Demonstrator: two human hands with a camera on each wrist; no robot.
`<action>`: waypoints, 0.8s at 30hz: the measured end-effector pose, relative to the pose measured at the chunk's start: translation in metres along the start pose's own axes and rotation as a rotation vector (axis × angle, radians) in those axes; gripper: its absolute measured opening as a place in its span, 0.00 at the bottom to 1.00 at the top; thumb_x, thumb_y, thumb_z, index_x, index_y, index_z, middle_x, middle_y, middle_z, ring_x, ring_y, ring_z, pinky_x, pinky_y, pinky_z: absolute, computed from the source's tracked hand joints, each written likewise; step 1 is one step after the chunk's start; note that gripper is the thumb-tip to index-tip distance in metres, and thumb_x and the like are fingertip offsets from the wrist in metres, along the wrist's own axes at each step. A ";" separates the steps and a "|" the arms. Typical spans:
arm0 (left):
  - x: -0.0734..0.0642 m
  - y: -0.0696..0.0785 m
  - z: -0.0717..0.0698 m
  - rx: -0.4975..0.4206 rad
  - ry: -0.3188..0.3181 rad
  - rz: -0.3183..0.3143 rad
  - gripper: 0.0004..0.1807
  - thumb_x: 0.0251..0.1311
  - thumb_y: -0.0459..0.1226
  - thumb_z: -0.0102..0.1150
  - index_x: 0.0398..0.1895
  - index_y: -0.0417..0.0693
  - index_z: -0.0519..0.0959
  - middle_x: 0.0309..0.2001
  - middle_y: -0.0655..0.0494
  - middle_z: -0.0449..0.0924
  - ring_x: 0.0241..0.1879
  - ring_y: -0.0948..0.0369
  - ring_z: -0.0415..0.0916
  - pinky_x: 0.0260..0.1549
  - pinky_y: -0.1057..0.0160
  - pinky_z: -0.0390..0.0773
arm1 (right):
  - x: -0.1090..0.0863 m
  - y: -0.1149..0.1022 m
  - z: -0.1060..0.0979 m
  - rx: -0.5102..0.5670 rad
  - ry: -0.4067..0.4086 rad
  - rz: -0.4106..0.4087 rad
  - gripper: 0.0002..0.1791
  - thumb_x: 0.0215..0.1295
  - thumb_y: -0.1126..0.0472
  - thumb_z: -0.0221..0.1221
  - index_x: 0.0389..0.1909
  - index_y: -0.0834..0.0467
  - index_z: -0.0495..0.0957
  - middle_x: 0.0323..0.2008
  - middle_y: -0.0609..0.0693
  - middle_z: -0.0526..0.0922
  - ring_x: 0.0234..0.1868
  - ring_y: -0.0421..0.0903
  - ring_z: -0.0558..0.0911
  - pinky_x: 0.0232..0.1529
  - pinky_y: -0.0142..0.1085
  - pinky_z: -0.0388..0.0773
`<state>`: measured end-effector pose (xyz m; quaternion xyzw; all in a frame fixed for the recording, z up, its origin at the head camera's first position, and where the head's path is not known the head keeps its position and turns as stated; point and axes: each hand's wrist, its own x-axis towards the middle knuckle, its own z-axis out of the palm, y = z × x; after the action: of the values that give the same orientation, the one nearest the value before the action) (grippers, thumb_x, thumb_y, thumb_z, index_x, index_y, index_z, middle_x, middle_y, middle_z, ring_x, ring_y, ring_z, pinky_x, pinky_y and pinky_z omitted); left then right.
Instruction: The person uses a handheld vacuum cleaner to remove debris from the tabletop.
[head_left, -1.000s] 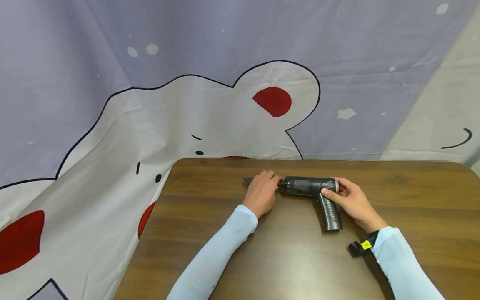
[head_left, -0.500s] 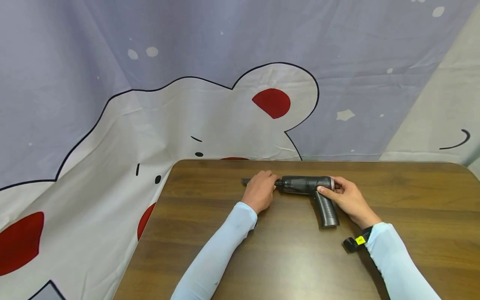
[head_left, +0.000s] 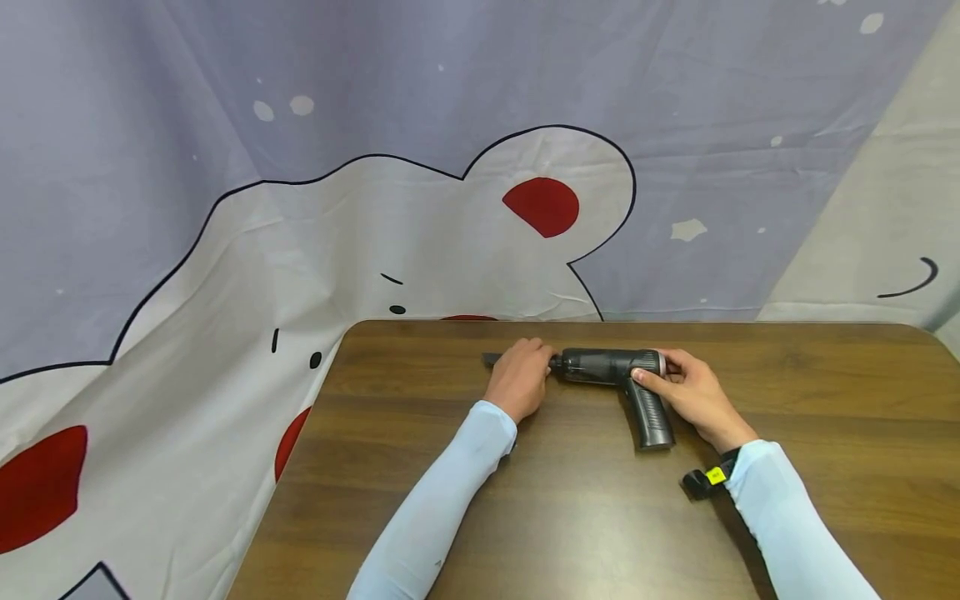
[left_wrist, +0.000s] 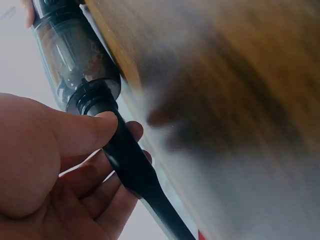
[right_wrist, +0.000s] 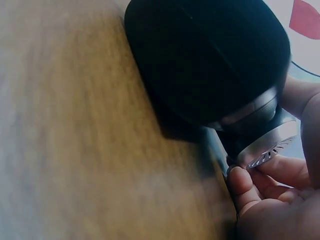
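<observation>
A black handheld vacuum cleaner (head_left: 596, 367) with a pistol-style handle (head_left: 651, 417) lies across the back of the table, nose to the left. My left hand (head_left: 519, 379) grips its narrow crevice nozzle (left_wrist: 131, 167), thumb on top near the collar and fingers curled beneath. The nozzle's flat tip (head_left: 491, 359) sticks out left of that hand. In the left wrist view, the see-through dust cup (left_wrist: 75, 55) meets the nozzle. My right hand (head_left: 697, 400) holds the rear of the body, thumb by the handle's top. A silver vented end cap (right_wrist: 272, 145) sits against its fingers.
The brown wooden table (head_left: 585, 517) has its far edge just beyond the vacuum. Behind hangs a printed curtain (head_left: 360, 225). A black wrist camera (head_left: 699, 484) with a yellow label juts from the right wrist, low over the tabletop.
The vacuum's body and my right hand have shifted slightly left, closer to my left hand, and a bit toward the far edge. My left hand keeps its grip on the nozzle, nearly still.
</observation>
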<state>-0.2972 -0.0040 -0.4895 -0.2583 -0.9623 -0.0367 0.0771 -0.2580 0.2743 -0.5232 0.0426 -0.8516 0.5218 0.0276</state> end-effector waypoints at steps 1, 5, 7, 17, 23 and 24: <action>0.000 0.000 0.000 0.002 0.004 0.000 0.15 0.67 0.40 0.56 0.55 0.51 0.79 0.48 0.59 0.76 0.47 0.59 0.71 0.51 0.63 0.74 | 0.000 0.000 0.000 -0.002 0.002 -0.001 0.36 0.60 0.43 0.64 0.62 0.63 0.70 0.46 0.59 0.78 0.40 0.49 0.81 0.34 0.32 0.81; 0.001 0.000 0.001 0.012 0.014 0.000 0.15 0.67 0.39 0.56 0.55 0.50 0.79 0.47 0.59 0.76 0.47 0.59 0.71 0.51 0.63 0.74 | 0.001 -0.002 0.001 -0.031 0.013 0.004 0.38 0.60 0.42 0.63 0.63 0.63 0.69 0.47 0.58 0.77 0.41 0.49 0.80 0.34 0.32 0.80; 0.001 -0.001 0.001 0.005 0.017 -0.009 0.16 0.67 0.39 0.56 0.57 0.50 0.78 0.49 0.59 0.76 0.48 0.60 0.71 0.52 0.63 0.73 | 0.001 -0.002 0.002 -0.063 0.022 -0.003 0.38 0.61 0.41 0.62 0.63 0.63 0.70 0.48 0.58 0.76 0.42 0.49 0.79 0.35 0.30 0.79; -0.004 -0.007 0.000 -0.091 0.064 -0.024 0.23 0.64 0.41 0.56 0.63 0.48 0.74 0.56 0.57 0.74 0.56 0.59 0.68 0.58 0.64 0.69 | -0.005 -0.006 -0.001 -0.232 0.056 -0.104 0.35 0.68 0.44 0.56 0.62 0.69 0.70 0.49 0.61 0.73 0.47 0.53 0.76 0.46 0.40 0.79; -0.016 -0.013 -0.008 -0.108 0.161 -0.010 0.22 0.62 0.39 0.58 0.60 0.49 0.76 0.56 0.58 0.73 0.57 0.60 0.67 0.58 0.64 0.69 | -0.014 -0.015 -0.007 -0.359 0.053 -0.146 0.34 0.70 0.43 0.53 0.60 0.69 0.71 0.46 0.60 0.75 0.43 0.53 0.78 0.44 0.51 0.77; -0.018 -0.014 -0.010 -0.116 0.179 -0.008 0.22 0.61 0.39 0.58 0.60 0.49 0.76 0.55 0.58 0.74 0.57 0.60 0.68 0.58 0.63 0.69 | -0.016 -0.016 -0.009 -0.377 0.052 -0.152 0.33 0.70 0.43 0.52 0.60 0.69 0.71 0.46 0.60 0.75 0.43 0.53 0.78 0.44 0.50 0.77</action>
<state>-0.2875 -0.0260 -0.4829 -0.2540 -0.9489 -0.1153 0.1475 -0.2401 0.2755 -0.5065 0.0874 -0.9274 0.3506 0.0963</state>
